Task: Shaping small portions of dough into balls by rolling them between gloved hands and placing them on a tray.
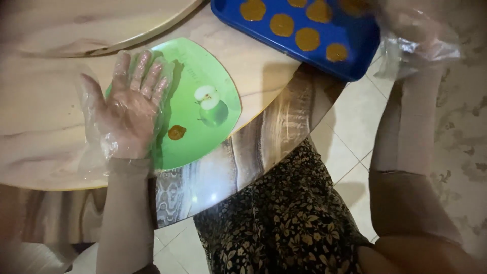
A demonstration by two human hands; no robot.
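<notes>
My left hand (129,109), in a thin clear plastic glove, lies flat and palm down on the left part of a green plate (213,83) with an apple picture. A small brown smear of paste (176,132) sits on the plate just right of my wrist. My right hand (413,35), also gloved in clear plastic, is at the top right by the corner of a blue tray (355,63). It is blurred and partly cut off, so its grip is unclear. The tray holds several flat round brown pieces (307,39).
A round light wooden table (45,147) carries the plate and tray. A raised round wooden turntable (91,25) fills the top left. Below the table edge are my dark floral-patterned lap (289,218) and a pale tiled floor (350,132).
</notes>
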